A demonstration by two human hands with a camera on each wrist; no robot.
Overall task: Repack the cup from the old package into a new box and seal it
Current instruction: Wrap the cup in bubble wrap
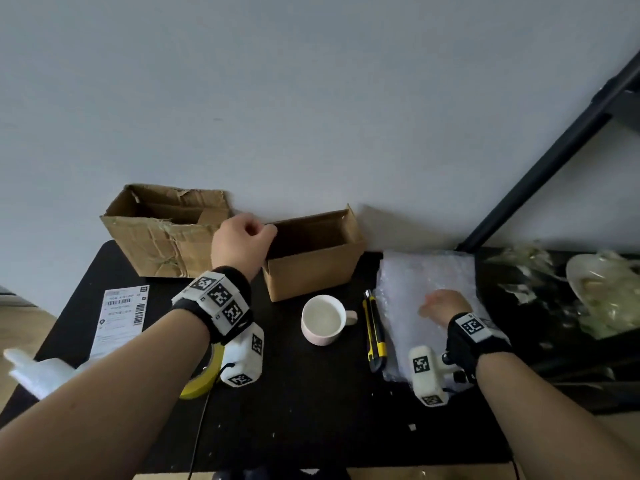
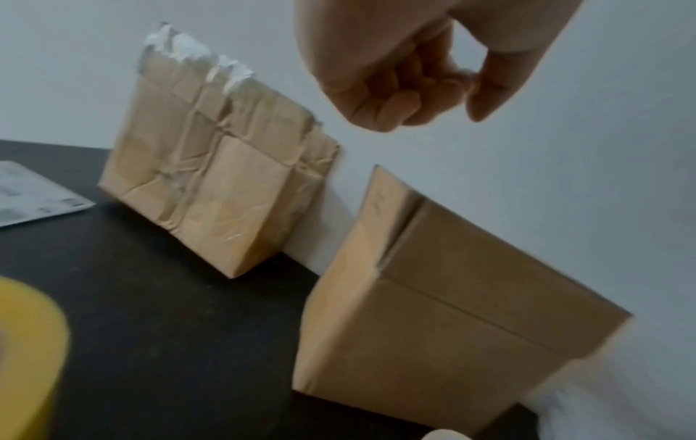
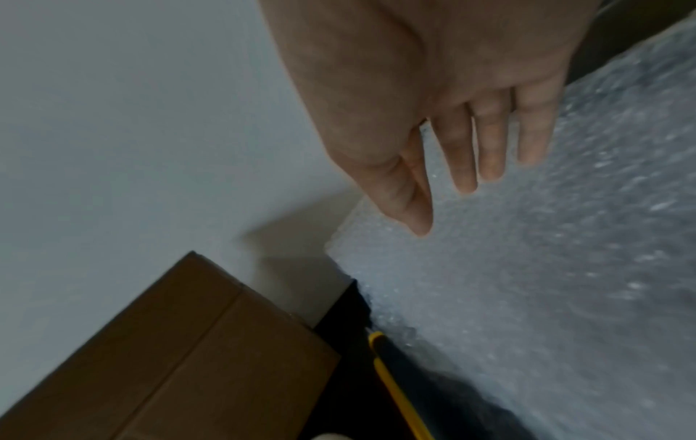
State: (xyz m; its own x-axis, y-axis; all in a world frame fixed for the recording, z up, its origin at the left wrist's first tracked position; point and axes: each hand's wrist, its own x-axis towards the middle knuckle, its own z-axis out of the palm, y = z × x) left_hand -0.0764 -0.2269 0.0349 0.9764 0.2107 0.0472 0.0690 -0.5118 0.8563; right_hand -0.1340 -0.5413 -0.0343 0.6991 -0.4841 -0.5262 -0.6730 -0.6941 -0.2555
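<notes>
Fingers of our left hand [image 1: 242, 242] were curled into a loose fist holding nothing, beside the left rim of the plain brown cardboard new box [image 1: 313, 258], which stood open-topped on the black table [image 1: 311, 393]. Left of those fingers sat the torn, crumpled old cardboard package [image 1: 162, 230]. Our right hand [image 1: 441, 304] lay with fingers straight, hovering over or touching the clear bubble wrap sheet [image 1: 426, 275]; we could not tell which. Between both hands, nearer us, stood the white ceramic cup [image 1: 323, 320], and beside it the yellow-and-black utility knife [image 1: 374, 330].
</notes>
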